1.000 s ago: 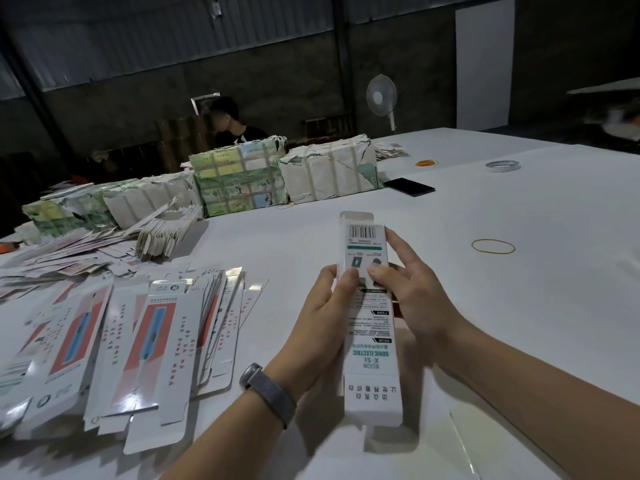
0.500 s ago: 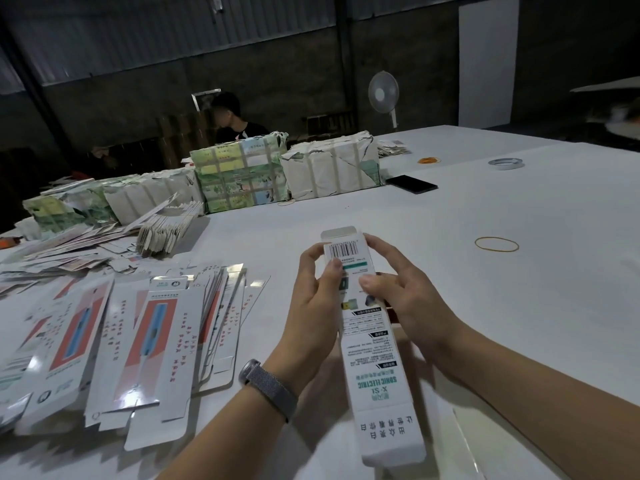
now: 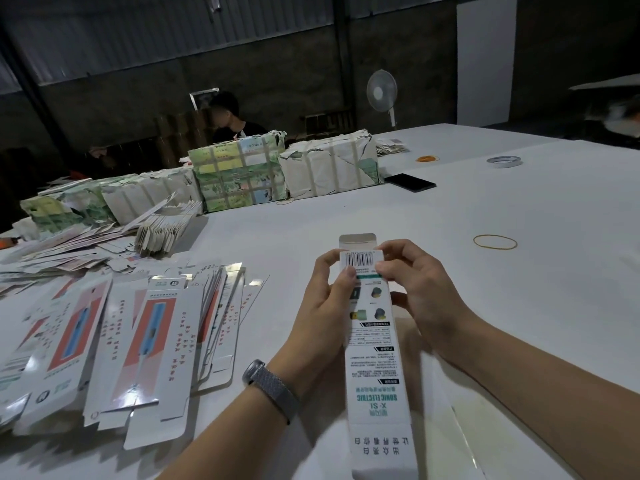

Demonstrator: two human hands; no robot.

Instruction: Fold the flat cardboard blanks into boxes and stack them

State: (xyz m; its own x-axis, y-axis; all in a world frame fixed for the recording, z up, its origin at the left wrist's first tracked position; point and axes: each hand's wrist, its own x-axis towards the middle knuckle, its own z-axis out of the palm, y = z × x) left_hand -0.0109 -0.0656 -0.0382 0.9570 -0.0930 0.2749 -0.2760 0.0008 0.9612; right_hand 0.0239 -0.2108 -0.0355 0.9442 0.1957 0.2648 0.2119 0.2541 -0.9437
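A: What is the box (image 3: 377, 358) like?

B: Long, narrow, thin white card with a smooth printed face: a barcode at the far end, green lettering nearer the body. The far end flap stands up, plain and greyish inside. It is held above the white table (image 3: 519, 306), running from the hands towards the camera.

A: And the grip?

B: The left hand (image 3: 325, 306) wraps the left edge near the far end, thumb pressed on the face just under the barcode. The right hand (image 3: 419, 292) curls round the right edge, its fingertips pinching the top corner beside the barcode.

A: The rest?

B: Flat blanks (image 3: 138, 341), glossy with red and blue panels, lie fanned on the left. Behind them sit strapped paper bundles (image 3: 239, 174). A thin rubber band (image 3: 495, 242) lies well to the right; a woven grey wristband (image 3: 273, 388) circles the left wrist.
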